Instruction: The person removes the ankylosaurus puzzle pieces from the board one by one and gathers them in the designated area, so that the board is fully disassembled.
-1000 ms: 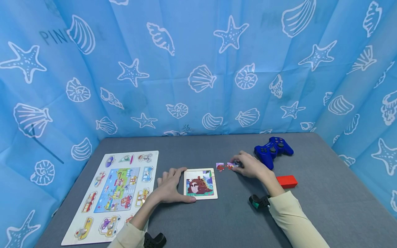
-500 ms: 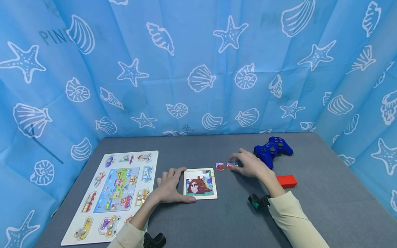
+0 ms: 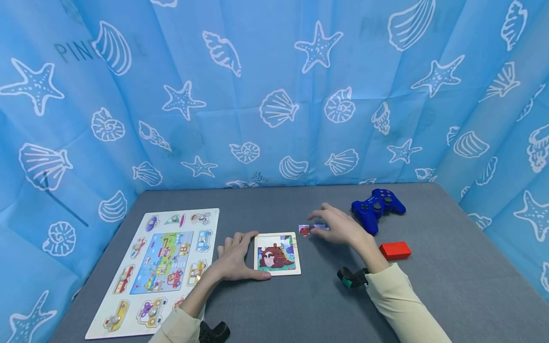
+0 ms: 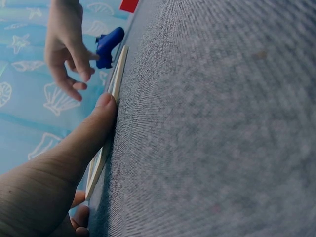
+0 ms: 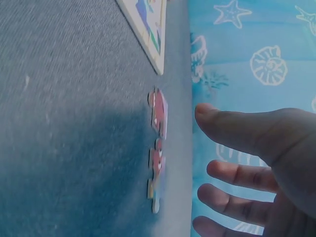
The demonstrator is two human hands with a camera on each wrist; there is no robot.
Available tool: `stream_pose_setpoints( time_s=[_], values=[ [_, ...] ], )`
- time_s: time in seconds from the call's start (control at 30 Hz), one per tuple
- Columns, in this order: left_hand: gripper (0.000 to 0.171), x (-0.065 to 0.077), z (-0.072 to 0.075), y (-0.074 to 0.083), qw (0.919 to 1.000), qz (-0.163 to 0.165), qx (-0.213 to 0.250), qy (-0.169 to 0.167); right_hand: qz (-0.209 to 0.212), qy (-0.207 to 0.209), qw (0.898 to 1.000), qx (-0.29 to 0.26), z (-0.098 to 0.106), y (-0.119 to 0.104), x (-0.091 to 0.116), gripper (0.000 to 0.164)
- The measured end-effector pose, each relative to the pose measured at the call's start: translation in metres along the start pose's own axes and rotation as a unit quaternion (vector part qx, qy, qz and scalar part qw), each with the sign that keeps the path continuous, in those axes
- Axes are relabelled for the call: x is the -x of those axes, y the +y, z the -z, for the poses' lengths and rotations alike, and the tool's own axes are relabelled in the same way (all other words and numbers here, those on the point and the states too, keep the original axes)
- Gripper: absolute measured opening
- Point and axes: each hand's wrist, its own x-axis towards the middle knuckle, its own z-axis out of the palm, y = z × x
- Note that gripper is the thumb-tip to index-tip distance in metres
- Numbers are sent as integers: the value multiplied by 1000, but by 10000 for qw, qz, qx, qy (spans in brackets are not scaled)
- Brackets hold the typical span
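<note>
A small wooden puzzle tray (image 3: 277,275) with a partly filled picture of a brown animal lies flat on the table. My left hand (image 3: 237,259) grips its left part, thumb on the near edge and forefinger at the far left corner. Right of the tray lie two loose jigsaw pieces, a red-and-lilac piece (image 3: 304,230) and a second piece (image 5: 156,173) beside it. Above them hovers my right hand (image 3: 340,227), fingers apart and holding nothing; it partly covers the second piece in the head view. In the right wrist view both pieces lie clear of the fingertips.
A large knob puzzle board (image 3: 141,257) with vehicle pictures lies at the left. A blue game controller (image 3: 377,208) sits at the back right, with a red block (image 3: 395,250) nearer by the right forearm. A patterned blue curtain (image 3: 274,95) stands behind the table.
My right hand has shifted left from the second piece toward the red-and-lilac piece and lifted a little. My left hand and the tray have stayed put.
</note>
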Motion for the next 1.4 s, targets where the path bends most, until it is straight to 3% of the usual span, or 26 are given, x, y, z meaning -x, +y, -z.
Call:
stream_pose_setpoints(
  time_s=[0.7,1.0,1.4],
  values=[
    [114,0,0,-1,10000,-19,-32,-35,430,-272,9987,-5,-12,-29,-9,32],
    [114,-1,0,-1,10000,-15,3,-6,460,-681,9966,-2,-21,-41,-14,30],
    [114,-1,1,-1,10000,-36,0,-21,894,-930,9916,101,-34,-46,-17,28]
  ],
)
